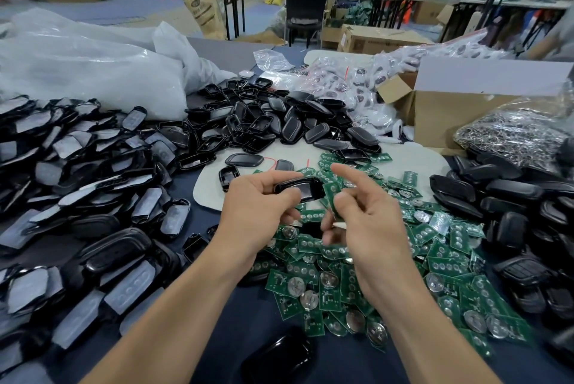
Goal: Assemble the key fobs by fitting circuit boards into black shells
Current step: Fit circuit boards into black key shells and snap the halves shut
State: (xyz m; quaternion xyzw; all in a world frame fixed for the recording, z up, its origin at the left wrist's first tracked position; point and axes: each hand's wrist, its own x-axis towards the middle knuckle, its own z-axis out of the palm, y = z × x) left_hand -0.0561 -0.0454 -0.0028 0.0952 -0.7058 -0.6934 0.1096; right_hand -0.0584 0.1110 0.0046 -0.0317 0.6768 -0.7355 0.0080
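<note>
The left hand grips a glossy black shell by its long edges, thumb underneath and fingers curled over the top, with the hollow side up. Just beside it the right hand holds a green circuit board against the shell's right end. The thumb lies on the board and the index finger points up and free. The picture is soft here, so the board looks pinched rather than merely touched. The lower fingers of this hand curl around a small white sliver that cannot be identified. The hands are close together but not touching, above the dark blue table.

Under them lies a heap of loose boards, many of which carry a silver coin cell. There are three heaps of black parts:
- Shells with pale grey button pads are on the left.
- Bare shells are behind.
- Closed black housings are on the right.

One more shell lies alone at the near edge.

No writing can be read with confidence. The white mat carries two short red pen strokes. The brown paper sack on the floor has a green oval mark, and the carton beyond the table bears a printed label — both too small to make out.

A clear bag of metal rings sits beside an open cardboard box. Red-striped zip bags are piled to the left of the box.
</note>
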